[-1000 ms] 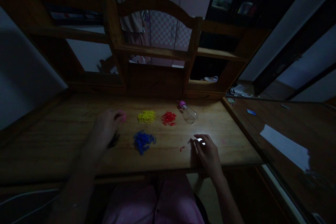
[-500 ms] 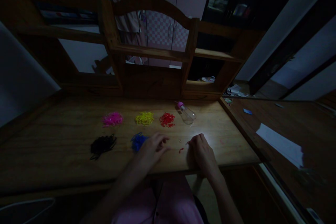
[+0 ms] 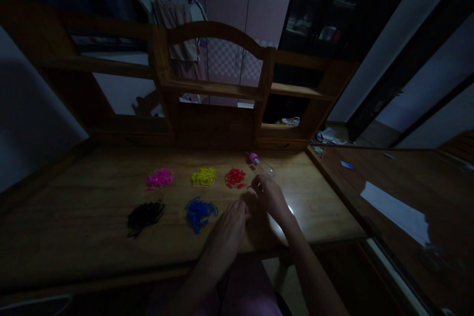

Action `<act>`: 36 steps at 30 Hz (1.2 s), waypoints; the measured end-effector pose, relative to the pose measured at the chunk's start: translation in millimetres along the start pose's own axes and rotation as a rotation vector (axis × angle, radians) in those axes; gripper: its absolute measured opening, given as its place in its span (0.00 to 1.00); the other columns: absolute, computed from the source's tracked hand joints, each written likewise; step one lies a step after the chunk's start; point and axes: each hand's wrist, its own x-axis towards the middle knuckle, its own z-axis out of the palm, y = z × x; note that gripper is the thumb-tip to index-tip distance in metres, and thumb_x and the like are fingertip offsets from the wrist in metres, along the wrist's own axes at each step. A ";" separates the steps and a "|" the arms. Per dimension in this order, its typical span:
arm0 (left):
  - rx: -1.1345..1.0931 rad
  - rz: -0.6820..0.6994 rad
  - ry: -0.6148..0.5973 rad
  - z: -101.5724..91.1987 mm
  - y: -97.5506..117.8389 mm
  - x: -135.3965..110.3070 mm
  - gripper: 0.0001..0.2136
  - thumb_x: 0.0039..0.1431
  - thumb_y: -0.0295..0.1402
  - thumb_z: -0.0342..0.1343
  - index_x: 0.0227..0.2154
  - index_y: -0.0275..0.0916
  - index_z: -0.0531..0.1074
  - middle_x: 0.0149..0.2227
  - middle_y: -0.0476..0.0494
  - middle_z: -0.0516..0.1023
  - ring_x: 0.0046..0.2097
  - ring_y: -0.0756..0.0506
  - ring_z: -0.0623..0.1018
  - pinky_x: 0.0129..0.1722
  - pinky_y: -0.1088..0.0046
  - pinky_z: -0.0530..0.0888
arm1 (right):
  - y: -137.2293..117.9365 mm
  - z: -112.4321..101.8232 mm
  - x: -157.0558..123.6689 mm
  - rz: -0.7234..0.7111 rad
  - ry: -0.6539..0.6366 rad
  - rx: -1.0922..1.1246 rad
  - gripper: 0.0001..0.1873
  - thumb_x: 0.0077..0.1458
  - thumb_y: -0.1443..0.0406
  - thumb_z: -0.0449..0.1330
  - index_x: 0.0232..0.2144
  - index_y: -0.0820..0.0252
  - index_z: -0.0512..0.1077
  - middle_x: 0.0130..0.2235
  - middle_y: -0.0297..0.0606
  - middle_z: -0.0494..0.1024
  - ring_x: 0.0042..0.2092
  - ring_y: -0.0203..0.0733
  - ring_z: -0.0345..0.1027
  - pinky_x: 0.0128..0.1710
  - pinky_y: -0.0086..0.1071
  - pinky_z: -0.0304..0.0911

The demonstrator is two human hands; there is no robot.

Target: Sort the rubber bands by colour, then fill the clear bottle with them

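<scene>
"Take the left hand (image 3: 233, 217) as the middle of the dial. What lies where?"

"Left to right on the tabletop (image 3: 89, 217): the black pile (image 3: 144, 216) at 9 o'clock, the pink pile (image 3: 160, 177) at 10, the blue pile (image 3: 199, 214) at 9 but closer in, the yellow pile (image 3: 203, 177) towards 11."

"And the left hand itself?"

"Low, back upward, fingers curled, just beside the blue pile. I can't tell whether they grip anything; the tips are hidden."

"Further right?"

"The red pile (image 3: 235, 177) at 12, the bottle (image 3: 264, 165) on its side at 1, the right hand (image 3: 269, 195) at 2. Its fingers are drawn in, the tips just beside the red pile. Something tiny shows there, but it's too dim to say whether they pinch it."

"How would you work here?"

"With a light fingertip pinch, one piece at a time; such thin pieces probably tangle. I'd lift straight up rather than drag, so the red pile holds together. The left hand should clear the blue pile at its 9 o'clock side, and the right should avoid nudging the bottle, which could roll."
</scene>
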 end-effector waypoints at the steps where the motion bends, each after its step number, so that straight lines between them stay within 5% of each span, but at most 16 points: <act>1: 0.000 -0.027 0.004 -6.7 -3.6 5.3 0.06 0.59 0.24 0.46 0.32 0.40 0.66 0.38 0.41 0.73 0.41 0.43 0.73 0.43 0.64 0.70 | -2.1 4.3 10.8 -0.037 -0.015 0.021 0.05 0.55 0.72 0.54 0.31 0.59 0.69 0.33 0.38 0.75 0.33 0.39 0.68 0.34 0.30 0.58; 6: 0.017 -0.011 0.055 -48.1 -23.1 52.8 0.03 0.59 0.29 0.51 0.30 0.39 0.68 0.34 0.43 0.74 0.38 0.44 0.74 0.41 0.66 0.70 | -3.9 9.0 33.6 -0.114 -0.017 0.073 0.08 0.56 0.73 0.51 0.34 0.60 0.69 0.36 0.40 0.75 0.37 0.38 0.68 0.37 0.30 0.60; 9: 0.036 -0.001 0.056 -63.9 -31.8 80.5 0.03 0.56 0.26 0.53 0.29 0.39 0.71 0.33 0.44 0.76 0.38 0.44 0.75 0.41 0.67 0.70 | 3.0 -4.3 21.4 -0.098 0.017 0.140 0.09 0.58 0.72 0.50 0.37 0.61 0.69 0.36 0.40 0.74 0.36 0.38 0.67 0.36 0.31 0.60; 12: 0.053 0.018 0.107 -65.3 -36.5 91.4 0.07 0.56 0.24 0.51 0.35 0.37 0.73 0.39 0.41 0.76 0.41 0.44 0.75 0.45 0.66 0.70 | 9.0 -20.3 -2.7 -0.054 -0.089 0.180 0.05 0.57 0.69 0.54 0.35 0.60 0.70 0.33 0.37 0.74 0.32 0.38 0.67 0.32 0.30 0.61; 16: 0.082 0.012 0.091 -56.6 -33.0 79.4 0.10 0.57 0.24 0.49 0.38 0.38 0.73 0.42 0.40 0.75 0.44 0.44 0.74 0.48 0.65 0.70 | 8.1 -25.0 -34.9 0.004 -0.217 0.127 0.03 0.55 0.65 0.59 0.33 0.59 0.70 0.33 0.36 0.74 0.33 0.39 0.67 0.32 0.30 0.60; 23: -0.152 -0.060 0.087 -38.4 -9.3 35.1 0.09 0.61 0.32 0.49 0.36 0.40 0.74 0.40 0.41 0.76 0.43 0.43 0.76 0.46 0.64 0.71 | -6.3 -1.7 -53.8 0.030 -0.143 -0.014 0.05 0.60 0.68 0.52 0.32 0.58 0.66 0.33 0.36 0.71 0.31 0.39 0.66 0.31 0.31 0.56; 29: -0.766 -0.247 0.050 -35.5 4.2 11.3 0.12 0.57 0.40 0.56 0.41 0.39 0.73 0.43 0.41 0.79 0.43 0.44 0.79 0.45 0.68 0.75 | -43.3 -3.4 -52.6 0.008 -0.033 0.383 0.05 0.63 0.65 0.51 0.37 0.57 0.67 0.37 0.37 0.72 0.38 0.39 0.68 0.37 0.31 0.61; 36: -0.675 -0.269 0.198 -53.2 -15.2 20.7 0.09 0.51 0.38 0.60 0.31 0.38 0.75 0.32 0.46 0.79 0.34 0.46 0.79 0.38 0.71 0.75 | -54.9 -1.4 -55.4 0.192 -0.007 0.721 0.14 0.64 0.58 0.50 0.40 0.58 0.72 0.31 0.34 0.71 0.29 0.35 0.64 0.27 0.27 0.59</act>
